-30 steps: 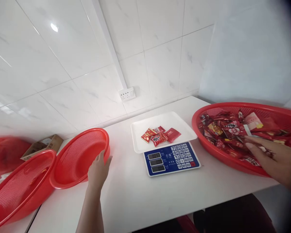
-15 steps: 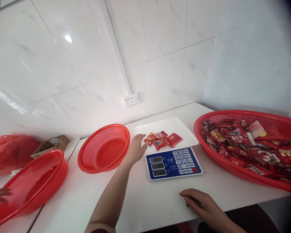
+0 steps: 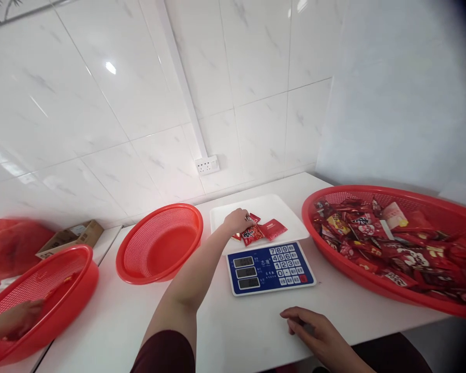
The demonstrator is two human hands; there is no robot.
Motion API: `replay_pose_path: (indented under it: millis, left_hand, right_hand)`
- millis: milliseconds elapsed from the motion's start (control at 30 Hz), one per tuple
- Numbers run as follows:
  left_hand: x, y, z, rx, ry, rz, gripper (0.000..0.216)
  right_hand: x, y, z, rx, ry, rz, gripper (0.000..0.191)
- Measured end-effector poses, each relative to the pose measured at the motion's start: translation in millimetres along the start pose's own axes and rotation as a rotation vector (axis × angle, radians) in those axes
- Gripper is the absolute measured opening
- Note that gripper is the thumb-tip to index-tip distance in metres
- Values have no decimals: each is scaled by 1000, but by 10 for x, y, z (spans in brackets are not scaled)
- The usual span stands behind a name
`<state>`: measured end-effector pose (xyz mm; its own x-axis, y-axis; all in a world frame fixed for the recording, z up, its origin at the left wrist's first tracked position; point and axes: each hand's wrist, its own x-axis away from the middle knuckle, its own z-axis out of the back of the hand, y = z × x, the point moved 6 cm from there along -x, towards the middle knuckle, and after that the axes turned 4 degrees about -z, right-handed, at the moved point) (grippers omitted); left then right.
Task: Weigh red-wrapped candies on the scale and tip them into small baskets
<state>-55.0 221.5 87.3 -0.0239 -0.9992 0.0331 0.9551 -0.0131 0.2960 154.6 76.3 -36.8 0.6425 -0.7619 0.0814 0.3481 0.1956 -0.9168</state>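
My left hand (image 3: 237,221) reaches onto the white scale tray (image 3: 287,212). Its fingers curl down over several small red snack packets (image 3: 252,235), and the fingertips are partly hidden among them. A flat red packet (image 3: 272,229) lies just right of the hand. In front of the tray is the blue keypad panel (image 3: 272,269) of the digital scale, its displays too blurred to read. My right hand (image 3: 314,329) rests near the table's front edge, below the panel, loosely bent with a gap between thumb and fingers and nothing in it.
A large red basket (image 3: 367,280) heaped with packets stands on the right. Left of the scale is a red basket (image 3: 161,243) with its bottom showing. Farther left, another person's hand (image 3: 15,321) reaches into a red basket (image 3: 77,295), near a cardboard box (image 3: 72,238).
My left hand has moved right and onto the packets, its fingers now bent over them. My right hand stays on the table. The other person's hand has reached deeper into the left basket.
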Motion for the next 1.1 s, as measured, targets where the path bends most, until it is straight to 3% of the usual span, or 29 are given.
replay_pose_path:
  millis: [167, 400, 500, 600, 800, 900, 1100]
  left_hand:
    - [130, -137, 121, 41, 87, 96, 25]
    - [911, -881, 960, -82, 321, 367, 25]
    - [1147, -1034, 1081, -152, 346, 410, 31]
    - [1095, -804, 856, -165, 306, 282, 40]
    - [630, 308, 47, -44, 57, -175, 58]
    - [433, 586, -165, -41, -18, -170, 67]
    - [160, 560, -235, -76, 47, -32, 52]
  right_hand:
    - [-8, -7, 3, -5, 14, 7, 32]
    - [4, -44, 11, -2, -6, 35, 33]
    - [3, -60, 15, -4, -14, 34, 32]
    - [-2, -47, 6, -7, -28, 16, 32]
    - [-9, -8, 0, 2, -2, 1, 33]
    - [10, -49, 11, 15, 12, 14, 33]
    - [54, -111, 28, 29, 29, 52, 31]
